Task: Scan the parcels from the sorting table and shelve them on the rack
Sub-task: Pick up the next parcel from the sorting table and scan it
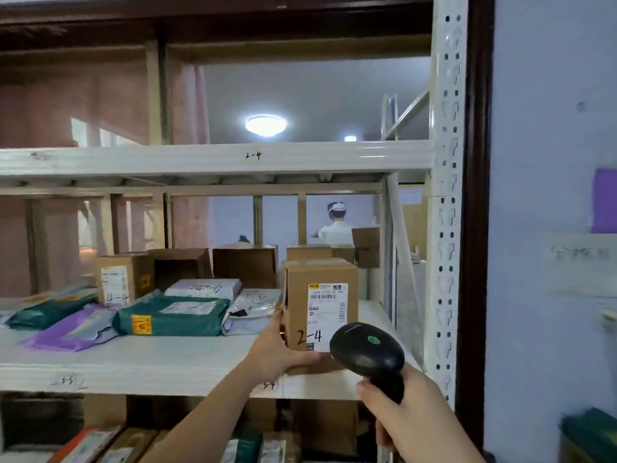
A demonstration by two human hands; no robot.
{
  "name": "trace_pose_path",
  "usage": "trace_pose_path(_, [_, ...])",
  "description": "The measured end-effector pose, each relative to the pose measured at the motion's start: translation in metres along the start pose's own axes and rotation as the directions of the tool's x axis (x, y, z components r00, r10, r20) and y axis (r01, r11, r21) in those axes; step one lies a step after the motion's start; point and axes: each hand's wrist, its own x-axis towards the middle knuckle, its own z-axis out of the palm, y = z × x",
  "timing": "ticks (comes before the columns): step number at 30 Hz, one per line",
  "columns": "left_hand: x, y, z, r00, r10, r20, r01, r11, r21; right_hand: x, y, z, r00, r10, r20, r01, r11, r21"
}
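Cardboard-brown and upright, the parcel [320, 312] stands at the right end of the white rack shelf [133, 365], close to its front edge, with its shipping label facing out and "2-4" handwritten in black across the lower part of that face. The left hand [278, 350] grips the box at its lower left corner — thumb laid along the bottom of the front face, the other fingers wrapped round the left side, where they are mostly hidden. The right hand [400, 416] holds a black barcode scanner [367, 354] by its handle, fingers curled tight about the grip; the scanner's head, with a green dot on top, sits just in front of the parcel's lower right corner and overlaps it in view. Whether it touches the box cannot be told. On the same shelf to the left lie several soft mailers — a green mailer [172, 317] with a yellow-red sticker, a purple mailer [71, 330], and a grey-white one behind them — while a smaller box marked "4-4" [122, 279] and other brown cartons stand further back. The shelf beam above [213, 158] carries a handwritten "2-4" as well. A perforated white upright [445, 195] frames the rack on the right. Beyond the shelving a person in white [335, 228] stands facing away.
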Motion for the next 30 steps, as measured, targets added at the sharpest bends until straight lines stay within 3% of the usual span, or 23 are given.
trace_pose_path(7, [0.035, -0.006, 0.004, 1.0, 0.005, 0.02, -0.006, 1.0, 0.03, 0.016, 0.005, 0.003, 0.999, 0.05, -0.004, -0.05, 0.999, -0.003])
trace_pose_path(15, [0.057, -0.017, 0.007, 1.0, -0.031, -0.005, 0.03, 0.998, -0.063, 0.034, 0.015, 0.011, 0.999, 0.039, 0.02, -0.039, 0.999, 0.013])
trace_pose_path(25, [0.09, -0.047, 0.027, 0.991, -0.043, -0.13, 0.018, 0.983, -0.184, 0.045, 0.017, 0.014, 0.997, -0.059, 0.041, 0.058, 0.998, 0.031])
trace_pose_path(30, [0.079, -0.027, 0.033, 0.948, -0.175, -0.265, 0.127, 0.974, -0.189, 0.045, 0.019, 0.01, 0.997, -0.072, 0.025, 0.071, 0.997, 0.019])
